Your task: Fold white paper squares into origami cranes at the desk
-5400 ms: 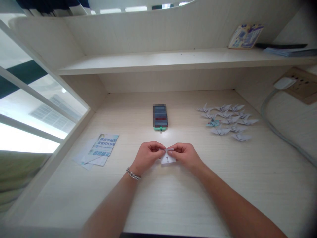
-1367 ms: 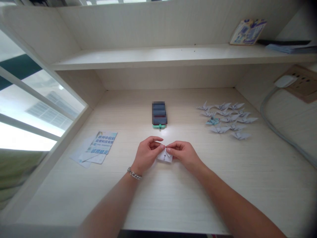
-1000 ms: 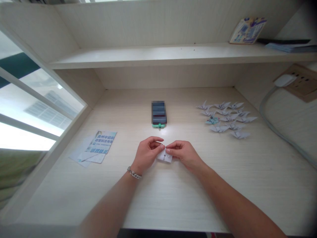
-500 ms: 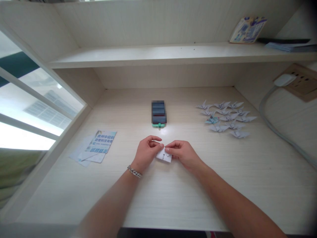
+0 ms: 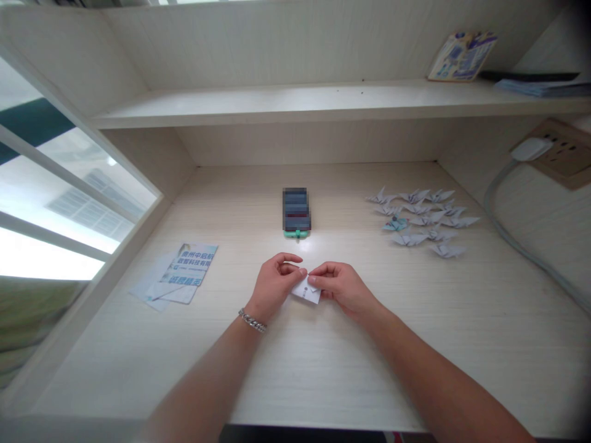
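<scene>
A small folded piece of white paper (image 5: 306, 291) with dark printed marks is held between my two hands, just above the desk. My left hand (image 5: 276, 280), with a chain bracelet at the wrist, pinches its upper left edge between thumb and fingers. On the opposite side my right hand (image 5: 340, 284) grips the paper with thumb and forefinger. The thumbs nearly meet at the top corner, and the fingers hide part of the folds. Over to the right sit several folded paper cranes (image 5: 427, 218), mostly white, one of them blue (image 5: 395, 223).
Beyond my hands a phone (image 5: 296, 209) on a green stand lies on the desk (image 5: 295, 369). Printed sheets (image 5: 187, 274) are at the left. A shelf (image 5: 277, 104) crosses above, holding a small box (image 5: 463, 56). A cable (image 5: 501, 231) runs from the right wall socket.
Almost nothing differs. Both hands keep the same pinch on the paper, and the whole view has shifted very slightly.
</scene>
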`<act>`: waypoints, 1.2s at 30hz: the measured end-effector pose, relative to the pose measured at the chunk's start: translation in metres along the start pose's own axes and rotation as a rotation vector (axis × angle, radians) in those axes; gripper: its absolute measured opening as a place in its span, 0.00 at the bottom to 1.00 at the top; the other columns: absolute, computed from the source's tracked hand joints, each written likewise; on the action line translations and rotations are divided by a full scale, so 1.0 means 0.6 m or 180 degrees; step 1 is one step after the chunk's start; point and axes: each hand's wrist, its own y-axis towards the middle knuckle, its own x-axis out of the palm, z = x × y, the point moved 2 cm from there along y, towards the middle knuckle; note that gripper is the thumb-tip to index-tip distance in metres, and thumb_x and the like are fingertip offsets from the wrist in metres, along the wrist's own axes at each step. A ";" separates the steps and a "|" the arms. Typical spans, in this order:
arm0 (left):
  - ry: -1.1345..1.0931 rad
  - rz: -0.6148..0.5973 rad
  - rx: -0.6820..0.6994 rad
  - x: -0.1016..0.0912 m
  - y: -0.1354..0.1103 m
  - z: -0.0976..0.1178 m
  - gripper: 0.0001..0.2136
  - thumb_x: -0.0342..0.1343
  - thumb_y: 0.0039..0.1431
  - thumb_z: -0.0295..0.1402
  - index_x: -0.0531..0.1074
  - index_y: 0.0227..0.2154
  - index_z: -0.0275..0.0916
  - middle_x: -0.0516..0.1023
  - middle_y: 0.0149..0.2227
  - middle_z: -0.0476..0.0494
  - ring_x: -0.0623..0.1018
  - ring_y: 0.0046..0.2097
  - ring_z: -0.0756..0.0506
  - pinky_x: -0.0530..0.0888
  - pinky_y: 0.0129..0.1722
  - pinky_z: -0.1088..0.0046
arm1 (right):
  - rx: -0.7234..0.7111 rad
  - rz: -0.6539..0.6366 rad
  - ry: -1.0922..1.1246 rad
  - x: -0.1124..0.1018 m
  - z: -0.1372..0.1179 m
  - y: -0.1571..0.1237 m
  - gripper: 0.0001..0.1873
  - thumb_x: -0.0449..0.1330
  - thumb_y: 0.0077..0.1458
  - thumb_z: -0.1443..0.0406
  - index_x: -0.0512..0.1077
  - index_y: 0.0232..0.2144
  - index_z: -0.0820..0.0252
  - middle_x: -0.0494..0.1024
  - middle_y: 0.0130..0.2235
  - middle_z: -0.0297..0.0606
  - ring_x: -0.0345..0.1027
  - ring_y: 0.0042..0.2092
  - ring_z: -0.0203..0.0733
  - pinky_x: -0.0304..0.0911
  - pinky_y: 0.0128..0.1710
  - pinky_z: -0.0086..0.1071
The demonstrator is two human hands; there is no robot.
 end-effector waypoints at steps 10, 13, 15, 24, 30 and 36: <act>-0.0077 -0.0102 0.0302 0.001 -0.006 0.016 0.14 0.62 0.43 0.33 0.70 0.34 0.35 0.76 0.27 0.45 0.75 0.29 0.49 0.71 0.29 0.75 | -0.0577 0.0029 -0.0629 -0.005 -0.002 0.000 0.12 0.67 0.36 0.60 0.73 0.25 0.63 0.76 0.25 0.37 0.69 0.27 0.37 0.63 0.29 0.31; -0.0075 -0.0122 0.0372 0.001 -0.006 0.016 0.13 0.61 0.44 0.32 0.70 0.34 0.35 0.76 0.27 0.45 0.75 0.30 0.49 0.71 0.30 0.75 | -0.0675 0.0052 -0.0752 -0.004 -0.005 -0.002 0.12 0.66 0.38 0.60 0.74 0.25 0.62 0.77 0.25 0.37 0.69 0.27 0.38 0.63 0.28 0.31; -0.0051 -0.0098 0.0435 0.001 -0.007 0.016 0.12 0.61 0.45 0.32 0.70 0.34 0.35 0.76 0.28 0.45 0.75 0.31 0.49 0.71 0.30 0.75 | -0.0758 0.0092 -0.0844 -0.003 -0.008 -0.003 0.11 0.66 0.38 0.61 0.74 0.25 0.62 0.77 0.26 0.37 0.69 0.28 0.38 0.63 0.28 0.31; -0.0038 -0.0079 0.0434 0.003 -0.012 0.024 0.16 0.64 0.41 0.31 0.70 0.35 0.35 0.76 0.27 0.45 0.76 0.31 0.48 0.72 0.32 0.73 | -0.1139 0.0168 -0.1184 0.005 -0.011 -0.011 0.08 0.64 0.42 0.61 0.74 0.25 0.61 0.77 0.27 0.37 0.69 0.29 0.39 0.63 0.30 0.32; -0.0136 -0.0236 0.0437 -0.003 -0.011 0.026 0.13 0.60 0.46 0.31 0.69 0.36 0.35 0.76 0.27 0.45 0.75 0.30 0.49 0.70 0.30 0.75 | -0.1112 0.0123 -0.1170 0.005 -0.011 -0.012 0.07 0.64 0.42 0.62 0.74 0.26 0.60 0.77 0.27 0.37 0.69 0.28 0.39 0.63 0.29 0.31; -0.0086 -0.0339 0.0375 -0.001 -0.009 0.028 0.12 0.55 0.52 0.32 0.67 0.40 0.36 0.76 0.31 0.42 0.75 0.33 0.47 0.72 0.35 0.70 | -0.1061 0.0157 -0.1087 0.004 -0.011 -0.011 0.06 0.63 0.43 0.63 0.74 0.26 0.60 0.77 0.27 0.37 0.69 0.29 0.40 0.63 0.30 0.32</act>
